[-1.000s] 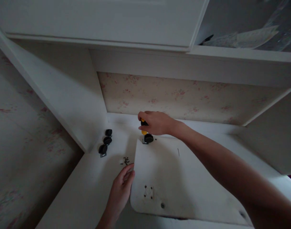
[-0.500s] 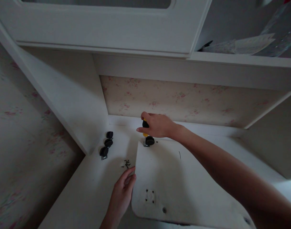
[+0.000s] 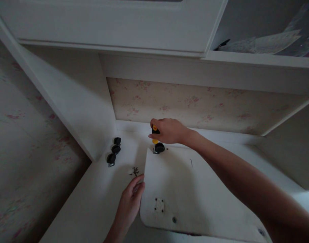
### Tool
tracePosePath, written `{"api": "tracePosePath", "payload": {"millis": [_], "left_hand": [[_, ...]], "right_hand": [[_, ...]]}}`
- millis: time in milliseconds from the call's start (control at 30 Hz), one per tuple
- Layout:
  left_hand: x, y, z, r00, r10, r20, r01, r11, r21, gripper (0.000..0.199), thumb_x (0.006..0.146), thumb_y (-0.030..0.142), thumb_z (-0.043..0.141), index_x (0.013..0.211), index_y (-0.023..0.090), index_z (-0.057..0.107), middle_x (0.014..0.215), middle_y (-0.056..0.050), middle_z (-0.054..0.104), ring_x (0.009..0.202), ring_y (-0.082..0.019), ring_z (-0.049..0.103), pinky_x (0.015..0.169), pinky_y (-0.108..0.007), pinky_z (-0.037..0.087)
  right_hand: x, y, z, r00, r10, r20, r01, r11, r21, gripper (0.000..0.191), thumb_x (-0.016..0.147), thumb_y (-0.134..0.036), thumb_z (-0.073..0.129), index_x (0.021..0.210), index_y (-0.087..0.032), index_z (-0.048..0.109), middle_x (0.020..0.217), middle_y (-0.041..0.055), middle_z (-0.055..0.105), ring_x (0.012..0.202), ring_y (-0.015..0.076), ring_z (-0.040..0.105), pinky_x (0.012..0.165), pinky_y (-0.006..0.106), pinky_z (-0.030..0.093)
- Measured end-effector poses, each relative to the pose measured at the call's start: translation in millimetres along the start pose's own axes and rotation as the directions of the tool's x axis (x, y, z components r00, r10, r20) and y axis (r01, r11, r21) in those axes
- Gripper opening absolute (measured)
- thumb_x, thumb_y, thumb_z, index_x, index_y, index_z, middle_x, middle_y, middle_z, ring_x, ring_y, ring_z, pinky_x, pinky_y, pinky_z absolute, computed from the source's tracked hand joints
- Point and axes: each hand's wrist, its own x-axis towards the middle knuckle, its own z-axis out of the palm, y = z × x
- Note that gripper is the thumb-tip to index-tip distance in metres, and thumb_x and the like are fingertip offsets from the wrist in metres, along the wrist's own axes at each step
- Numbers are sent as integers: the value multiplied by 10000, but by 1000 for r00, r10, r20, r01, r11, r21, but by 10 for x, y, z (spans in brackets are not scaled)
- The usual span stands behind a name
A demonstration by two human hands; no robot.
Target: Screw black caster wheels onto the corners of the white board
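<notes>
My right hand (image 3: 171,131) is wrapped round the handle of a yellow-and-black screwdriver (image 3: 155,140), which stands roughly upright. Its tip is hidden behind a black caster wheel (image 3: 159,147) with a metal plate, at the far left corner of a white board (image 3: 179,189). Fingers and thumb of my left hand (image 3: 131,197) grip the board's left edge. Just beyond those fingers lies a small heap of dark screws (image 3: 135,171). Near the board's front left corner is a square mark with screw holes (image 3: 159,205).
Three loose caster wheels (image 3: 116,149) stand in a row on the white desktop (image 3: 93,199), by the side panel (image 3: 75,101). A white cabinet (image 3: 113,30) overhangs the desktop. On its open shelf at the right are a paper (image 3: 277,42) and clear plastic wrapping.
The fingers of my right hand have shifted on the screwdriver, and more of its yellow handle shows. The view has moved slightly. My left hand keeps its hold on the board.
</notes>
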Motion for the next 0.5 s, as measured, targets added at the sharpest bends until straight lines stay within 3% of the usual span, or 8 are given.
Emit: {"api": "tracePosePath", "payload": {"millis": [167,367,500], "left_hand": [[-12,2,2,1000,9,-11,-9,1000,-2,481,814,502,601,1158,173,671,1265,-144,706,1165,-291,661,1053,-437,474],[-8,-22,-3,1000,18,-9,-18,1000,-15,459,821,475,605,1165,179,674,1270,-137,707,1157,-283,667,1042,-428,487],[-3,-45,-7,1000,21,-7,-21,1000,-9,436,828,468,608,1154,187,682,1251,-134,717,1148,-281,674,1032,-426,495]], "right_hand": [[27,-29,18,994,100,-44,-103,993,-57,627,921,-705,415,1164,-153,585,1032,207,724,956,374,688,731,413,476],[13,10,-23,1000,-4,31,5,1000,-27,434,884,-504,609,1226,-245,543,1115,86,731,945,245,696,678,286,450],[31,-30,-24,999,34,-8,-35,994,-102,493,902,-603,548,1146,-178,601,1051,169,730,954,320,692,702,347,466]]}}
